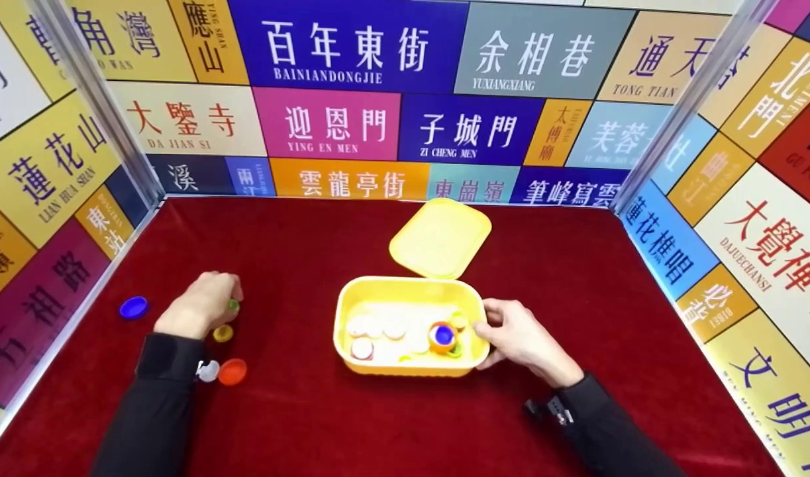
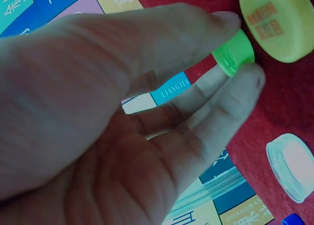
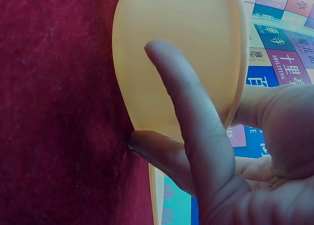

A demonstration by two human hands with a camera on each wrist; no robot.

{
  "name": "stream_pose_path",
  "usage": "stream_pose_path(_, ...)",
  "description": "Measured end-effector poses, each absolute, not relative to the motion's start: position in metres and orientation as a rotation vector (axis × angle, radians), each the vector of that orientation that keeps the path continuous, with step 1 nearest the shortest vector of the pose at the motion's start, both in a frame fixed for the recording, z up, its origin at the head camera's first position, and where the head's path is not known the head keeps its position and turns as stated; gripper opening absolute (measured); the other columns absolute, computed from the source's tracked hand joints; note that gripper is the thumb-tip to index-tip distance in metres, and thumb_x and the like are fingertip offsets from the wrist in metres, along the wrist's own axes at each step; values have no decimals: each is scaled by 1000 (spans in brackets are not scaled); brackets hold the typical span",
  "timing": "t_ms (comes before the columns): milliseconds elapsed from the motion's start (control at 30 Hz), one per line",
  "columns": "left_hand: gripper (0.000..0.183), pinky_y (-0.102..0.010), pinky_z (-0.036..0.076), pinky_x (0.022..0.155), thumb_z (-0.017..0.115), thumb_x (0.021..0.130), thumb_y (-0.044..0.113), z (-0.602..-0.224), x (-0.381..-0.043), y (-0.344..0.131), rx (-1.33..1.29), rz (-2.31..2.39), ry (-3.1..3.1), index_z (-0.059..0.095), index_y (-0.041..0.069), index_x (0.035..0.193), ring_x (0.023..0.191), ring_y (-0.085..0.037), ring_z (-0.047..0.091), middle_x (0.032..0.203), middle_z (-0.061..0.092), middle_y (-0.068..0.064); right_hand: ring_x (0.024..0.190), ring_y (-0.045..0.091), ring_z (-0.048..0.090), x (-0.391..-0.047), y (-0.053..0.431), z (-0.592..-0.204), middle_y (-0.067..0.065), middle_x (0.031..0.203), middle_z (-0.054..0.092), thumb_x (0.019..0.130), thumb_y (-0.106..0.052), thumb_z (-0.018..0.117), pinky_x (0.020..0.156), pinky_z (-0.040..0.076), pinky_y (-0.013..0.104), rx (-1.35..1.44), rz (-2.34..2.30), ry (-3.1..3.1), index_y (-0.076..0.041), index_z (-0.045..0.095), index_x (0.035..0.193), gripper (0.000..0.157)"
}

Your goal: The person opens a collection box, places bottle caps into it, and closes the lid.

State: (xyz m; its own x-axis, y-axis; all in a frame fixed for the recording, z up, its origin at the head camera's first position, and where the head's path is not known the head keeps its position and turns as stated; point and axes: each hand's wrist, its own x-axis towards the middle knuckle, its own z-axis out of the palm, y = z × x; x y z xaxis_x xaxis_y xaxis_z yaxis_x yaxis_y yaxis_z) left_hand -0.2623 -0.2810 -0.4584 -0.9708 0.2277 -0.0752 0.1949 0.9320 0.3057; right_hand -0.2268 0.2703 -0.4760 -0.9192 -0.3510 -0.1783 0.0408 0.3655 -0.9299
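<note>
In the left wrist view, my left hand (image 2: 117,97) pinches a small green bottle cap (image 2: 234,53) between thumb and fingertips. The head view has this hand (image 1: 202,301) low over the left side of the table. Close by lie a yellow cap (image 1: 223,333), a whitish clear cap (image 1: 208,371) and an orange-red cap (image 1: 233,372). My right hand (image 1: 520,334) grips the right end of a yellow plastic box (image 1: 411,369), thumb at the rim and fingers against the outer wall. Inside are several whitish caps (image 1: 362,348) and an orange cap with blue in it (image 1: 443,337).
Behind the box lies its yellow lid (image 1: 441,238), flat on the dark red tablecloth (image 1: 299,252). A blue cap (image 1: 134,307) is at the far left. Printed panels (image 1: 325,126) stand at the back and both sides.
</note>
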Motion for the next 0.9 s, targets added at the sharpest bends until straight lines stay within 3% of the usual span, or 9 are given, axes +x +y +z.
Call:
stream_pose_path(567,10,-62,66,92,78,95,-4,-457,-259,-270,464,497,3129,78,-4,105,95,-44,70,103,75,-27,92,43,88,-227,270,-479,28,141,79,112,-5,65,71,74,52,-278,-1564,2295,6,64,154,44)
stream_pose_path(900,16,-61,68,91,81,98,0,-442,-254,-232,685,690,3260,80,-1,114,93,-44,73,106,70,-24,91,43,88,-226,271,-478,28,143,78,112,-5,65,72,74,53,-259,-1577,2286,5,63,157,46)
